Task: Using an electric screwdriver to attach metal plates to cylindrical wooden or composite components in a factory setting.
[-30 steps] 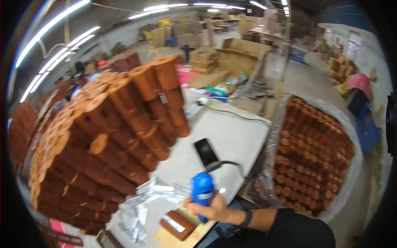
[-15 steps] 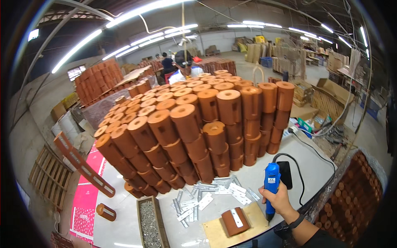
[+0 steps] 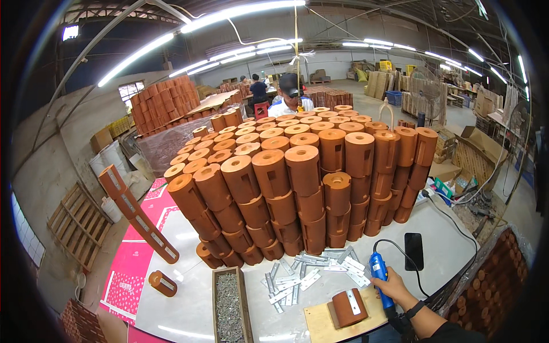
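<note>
My right hand (image 3: 393, 287) is wrapped around a blue electric screwdriver (image 3: 378, 268) with a black cord at its top. The tool leans with its dark lower end toward the table's near edge. Just left of it, a short reddish-brown wooden cylinder (image 3: 341, 313) lies on its side on a pale board (image 3: 320, 330). A flat metal plate (image 3: 354, 302) sits along the cylinder's upper side. Behind the board, loose metal plates (image 3: 309, 278) are spread in a pile. My left hand is out of view.
Stacked wooden cylinders (image 3: 303, 166) fill the table's middle. A wooden box of screws (image 3: 230, 306) stands at the near edge. Left of it are a single cylinder (image 3: 162, 283) and a row of joined ones (image 3: 140, 220). A black phone (image 3: 414, 251) lies right. Another person (image 3: 290, 97) is behind the stack.
The whole view has shifted, so the table's things appear further right. My right hand has come closer to the wooden cylinder, and the screwdriver's top now tilts more to the left.
</note>
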Action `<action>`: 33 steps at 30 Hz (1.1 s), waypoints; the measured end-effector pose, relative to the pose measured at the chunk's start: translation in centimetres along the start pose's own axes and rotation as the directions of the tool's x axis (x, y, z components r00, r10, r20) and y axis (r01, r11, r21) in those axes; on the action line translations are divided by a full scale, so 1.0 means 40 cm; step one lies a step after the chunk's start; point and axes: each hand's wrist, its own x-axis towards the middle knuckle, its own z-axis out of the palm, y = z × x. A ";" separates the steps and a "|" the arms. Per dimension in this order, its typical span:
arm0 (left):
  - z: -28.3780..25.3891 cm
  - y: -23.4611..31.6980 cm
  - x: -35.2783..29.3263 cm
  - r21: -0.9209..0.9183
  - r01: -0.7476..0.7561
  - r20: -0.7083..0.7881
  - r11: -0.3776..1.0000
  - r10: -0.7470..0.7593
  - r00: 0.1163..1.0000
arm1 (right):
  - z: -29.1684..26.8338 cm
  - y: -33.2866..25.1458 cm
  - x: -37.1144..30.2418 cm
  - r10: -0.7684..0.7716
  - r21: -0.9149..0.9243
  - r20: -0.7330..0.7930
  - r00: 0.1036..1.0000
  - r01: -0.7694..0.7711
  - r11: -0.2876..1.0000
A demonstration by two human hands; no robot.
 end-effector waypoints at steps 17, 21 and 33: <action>-0.052 0.046 0.062 0.000 -0.256 -0.105 0.967 0.255 0.961 | -0.037 -0.033 -0.033 -0.534 -0.736 -0.151 0.832 0.265 0.622; -0.066 0.050 0.079 -0.022 -0.323 -0.117 0.946 0.318 0.941 | -0.042 -0.087 -0.036 -0.627 -0.749 -0.130 0.768 0.338 0.570; -0.053 0.003 0.105 -0.120 -0.454 -0.225 0.883 0.422 0.878 | -0.011 -0.389 -0.110 -0.724 -0.558 0.036 0.689 0.615 0.557</action>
